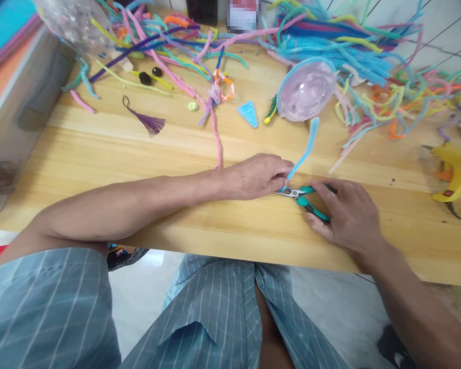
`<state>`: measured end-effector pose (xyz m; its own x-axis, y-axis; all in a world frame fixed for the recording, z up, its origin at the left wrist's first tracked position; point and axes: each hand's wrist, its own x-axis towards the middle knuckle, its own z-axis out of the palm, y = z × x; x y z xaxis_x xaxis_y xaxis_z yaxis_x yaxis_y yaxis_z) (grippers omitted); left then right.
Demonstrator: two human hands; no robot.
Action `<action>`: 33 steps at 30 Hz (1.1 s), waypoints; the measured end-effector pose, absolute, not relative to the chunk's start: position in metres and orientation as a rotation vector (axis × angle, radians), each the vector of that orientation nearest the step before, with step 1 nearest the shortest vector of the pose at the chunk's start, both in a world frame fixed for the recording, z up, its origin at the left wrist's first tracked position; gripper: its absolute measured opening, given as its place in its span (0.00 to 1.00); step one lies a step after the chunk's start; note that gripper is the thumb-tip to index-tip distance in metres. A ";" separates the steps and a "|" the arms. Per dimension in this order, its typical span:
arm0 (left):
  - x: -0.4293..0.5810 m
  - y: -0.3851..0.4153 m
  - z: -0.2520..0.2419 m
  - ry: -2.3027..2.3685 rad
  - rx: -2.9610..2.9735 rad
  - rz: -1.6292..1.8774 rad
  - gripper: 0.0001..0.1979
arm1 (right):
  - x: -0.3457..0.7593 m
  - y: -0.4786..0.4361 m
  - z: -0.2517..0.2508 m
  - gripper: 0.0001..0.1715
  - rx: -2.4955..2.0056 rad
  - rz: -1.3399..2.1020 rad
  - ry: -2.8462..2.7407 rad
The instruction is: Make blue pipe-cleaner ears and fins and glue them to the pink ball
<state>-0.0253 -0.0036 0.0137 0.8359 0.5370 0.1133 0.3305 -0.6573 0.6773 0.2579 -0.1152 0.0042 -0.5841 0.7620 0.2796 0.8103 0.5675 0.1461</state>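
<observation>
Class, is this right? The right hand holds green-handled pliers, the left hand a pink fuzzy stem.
Not quite: the fuzzy stem in the left hand is blue, as the head view shows. The right hand does hold green-handled pliers.

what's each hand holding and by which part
Right hand: green-handled pliers, by the handles. Left hand: blue pipe cleaner, pinched near the pliers.

To the right of my grip lay a yellow glue gun (pixel 456 173). Well to my grip's left lay a purple tassel (pixel 152 124), and beyond it two small black balls (pixel 145 78). Farther left than those stood a translucent bin (pixel 13 130), with some clear, glinting plastic (pixel 75 23) just beside it. Far ahead of my grip was a dark object (pixel 202 13), only partly in view.
</observation>
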 end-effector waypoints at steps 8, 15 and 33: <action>-0.025 -0.003 0.013 0.617 2.316 0.422 0.10 | 0.248 -0.112 0.000 0.38 -1.286 -0.439 -2.622; -0.026 -0.004 0.013 0.623 2.337 0.433 0.11 | 0.248 -0.112 -0.003 0.37 -1.279 -0.407 -2.592; -0.029 0.002 0.009 0.603 2.362 0.443 0.10 | 0.241 -0.107 0.001 0.17 -1.281 -0.372 -2.614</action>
<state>-0.0289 0.0023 0.0095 0.8370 0.5249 0.1550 0.3045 -0.6819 0.6651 0.2408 -0.1072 0.0005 -0.6014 0.7434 0.2928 0.7956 0.5910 0.1335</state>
